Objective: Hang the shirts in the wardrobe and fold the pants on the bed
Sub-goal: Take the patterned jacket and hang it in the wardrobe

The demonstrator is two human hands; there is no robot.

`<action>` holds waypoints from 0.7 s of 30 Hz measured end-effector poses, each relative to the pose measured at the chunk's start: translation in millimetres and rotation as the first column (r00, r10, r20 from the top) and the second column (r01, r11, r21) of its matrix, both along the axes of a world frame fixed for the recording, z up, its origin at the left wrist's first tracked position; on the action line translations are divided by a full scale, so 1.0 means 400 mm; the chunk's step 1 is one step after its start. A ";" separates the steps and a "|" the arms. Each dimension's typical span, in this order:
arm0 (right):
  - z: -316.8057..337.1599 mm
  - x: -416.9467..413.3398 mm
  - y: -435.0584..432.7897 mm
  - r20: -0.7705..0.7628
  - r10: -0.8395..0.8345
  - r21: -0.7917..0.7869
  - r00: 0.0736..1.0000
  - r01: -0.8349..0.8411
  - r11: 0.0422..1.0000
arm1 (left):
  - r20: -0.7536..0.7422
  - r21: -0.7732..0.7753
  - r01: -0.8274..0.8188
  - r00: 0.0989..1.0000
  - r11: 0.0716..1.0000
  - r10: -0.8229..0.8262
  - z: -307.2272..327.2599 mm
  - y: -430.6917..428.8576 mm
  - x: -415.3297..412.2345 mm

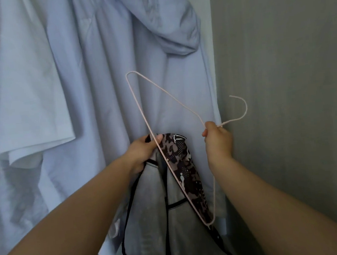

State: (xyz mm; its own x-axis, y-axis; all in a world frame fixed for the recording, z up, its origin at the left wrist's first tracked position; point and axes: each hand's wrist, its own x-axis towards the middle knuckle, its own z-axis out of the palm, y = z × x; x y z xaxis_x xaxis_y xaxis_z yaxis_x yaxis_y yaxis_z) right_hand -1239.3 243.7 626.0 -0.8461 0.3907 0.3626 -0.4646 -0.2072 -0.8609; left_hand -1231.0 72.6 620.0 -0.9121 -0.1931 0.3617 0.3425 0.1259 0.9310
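A pink wire hanger [141, 107] is tilted on its side in front of the hanging clothes. My right hand [218, 141] pinches it at the neck, just below the hook that points right. My left hand [143, 150] grips the top of a grey sleeveless shirt [152, 221] with black trim and a dark camouflage-patterned panel. One end of the hanger's frame passes into this shirt's opening; the lower corner shows at the patterned edge.
Pale blue shirts [102, 92] hang close behind, filling the left and middle. One has a bunched hood or collar [170, 24] at the top. A grey wardrobe wall [282, 75] closes off the right side.
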 end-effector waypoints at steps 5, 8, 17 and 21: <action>-0.017 -0.009 0.042 0.039 -0.010 0.062 0.999 0.007 0.998 | 0.069 0.258 0.079 0.993 0.963 -0.100 0.053 -0.030 0.035; -0.046 -0.023 0.055 0.046 -0.054 0.148 0.997 0.047 0.988 | 0.091 0.249 -0.005 0.996 0.968 -0.018 0.091 -0.046 0.061; -0.148 -0.076 0.083 -0.003 -0.181 0.427 0.983 0.165 0.889 | -0.345 -0.561 -0.554 0.832 0.616 0.435 0.199 -0.118 0.124; -0.135 -0.075 0.077 -0.115 -0.227 0.568 0.967 0.251 0.783 | -0.451 -0.666 -0.594 0.803 0.451 0.391 0.230 -0.129 0.161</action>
State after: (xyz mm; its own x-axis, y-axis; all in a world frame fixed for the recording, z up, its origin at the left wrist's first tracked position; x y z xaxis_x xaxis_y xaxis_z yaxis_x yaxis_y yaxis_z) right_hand -1269.4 274.7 572.0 -0.7341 0.2882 0.6149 -0.4681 0.4413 -0.7656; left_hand -1166.7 20.9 711.9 -0.6380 -0.1535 0.7546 0.1471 0.9376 0.3151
